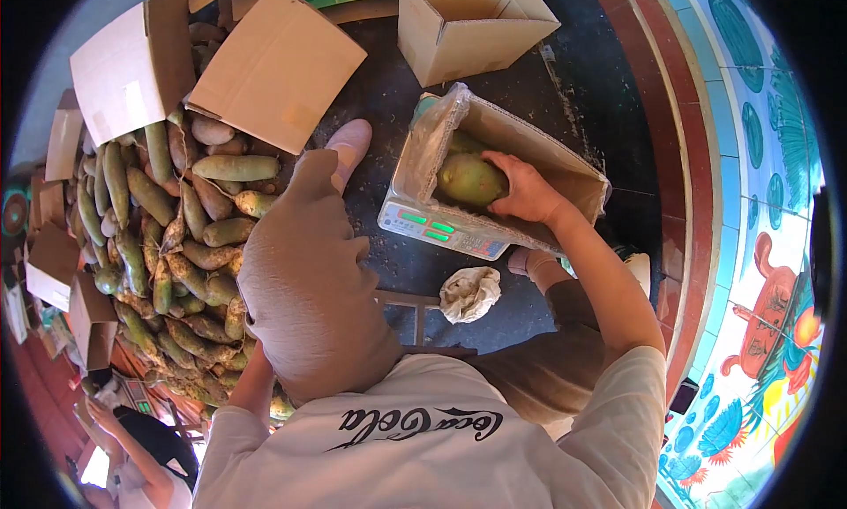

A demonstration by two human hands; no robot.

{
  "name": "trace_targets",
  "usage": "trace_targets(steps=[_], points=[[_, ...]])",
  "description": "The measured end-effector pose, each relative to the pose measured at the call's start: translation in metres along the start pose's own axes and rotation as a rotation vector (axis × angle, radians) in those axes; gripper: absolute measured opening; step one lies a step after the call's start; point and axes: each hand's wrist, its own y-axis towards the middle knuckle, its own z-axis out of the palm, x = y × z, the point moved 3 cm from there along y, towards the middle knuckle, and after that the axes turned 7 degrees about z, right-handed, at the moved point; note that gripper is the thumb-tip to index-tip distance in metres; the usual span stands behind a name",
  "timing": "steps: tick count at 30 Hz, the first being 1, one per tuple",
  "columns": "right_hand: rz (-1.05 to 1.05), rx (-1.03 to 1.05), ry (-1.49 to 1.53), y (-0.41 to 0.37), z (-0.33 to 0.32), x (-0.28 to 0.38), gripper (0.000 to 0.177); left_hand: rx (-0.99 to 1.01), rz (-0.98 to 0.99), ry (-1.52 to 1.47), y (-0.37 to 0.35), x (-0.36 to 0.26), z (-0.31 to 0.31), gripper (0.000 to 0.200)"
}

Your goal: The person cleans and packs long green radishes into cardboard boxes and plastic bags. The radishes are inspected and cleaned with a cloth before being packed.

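An open cardboard box [538, 147] rests tilted on a digital scale [441, 231] with lit green displays. Inside it lies a large green radish-like vegetable [469, 179], with more green behind it. My right hand [522, 190] is in the box, its fingers and thumb curved against the right end of that vegetable. My left hand is hidden behind my raised knee; only the left forearm [253, 384] shows, beside the big pile of long green and brown vegetables [190, 244].
An empty-looking open carton [472, 28] stands beyond the scale. More cartons [278, 68] lie on the pile at upper left. A crumpled whitish bag [470, 295] is on the floor near my feet. Another person [146, 456] is at lower left; a painted wall [768, 271] runs along the right.
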Motion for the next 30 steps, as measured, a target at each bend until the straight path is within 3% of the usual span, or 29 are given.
trace_targets(steps=[4, 7, 10, 16, 19, 22, 27, 30], points=[[-0.027, -0.08, 0.28, 0.007, 0.003, -0.001, 0.078, -0.002, 0.0, 0.006, 0.0, 0.001, 0.0, 0.039], [0.076, -0.014, -0.157, 0.012, 0.008, 0.015, 0.08, -0.003, 0.002, 0.009, -0.002, 0.002, 0.0, 0.038], [-0.042, -0.105, -0.202, 0.031, 0.018, 0.033, 0.076, 0.002, 0.005, 0.02, -0.001, 0.0, 0.002, 0.038], [0.015, -0.115, -0.743, 0.066, 0.049, 0.04, 0.061, 0.005, 0.026, 0.035, 0.004, -0.007, 0.0, 0.037], [0.054, -0.057, -0.704, 0.068, 0.045, 0.037, 0.063, 0.002, 0.037, 0.043, 0.006, -0.009, -0.003, 0.037], [-0.19, -0.289, -0.344, 0.023, 0.008, 0.041, 0.062, -0.003, 0.04, 0.046, 0.007, -0.006, -0.007, 0.036], [-0.014, -0.442, 0.368, -0.049, -0.056, 0.055, 0.061, -0.012, 0.043, 0.055, 0.012, -0.008, -0.007, 0.036], [-0.058, -0.463, 0.182, -0.061, -0.051, 0.02, 0.06, -0.015, 0.048, 0.061, 0.013, -0.009, -0.008, 0.035]])
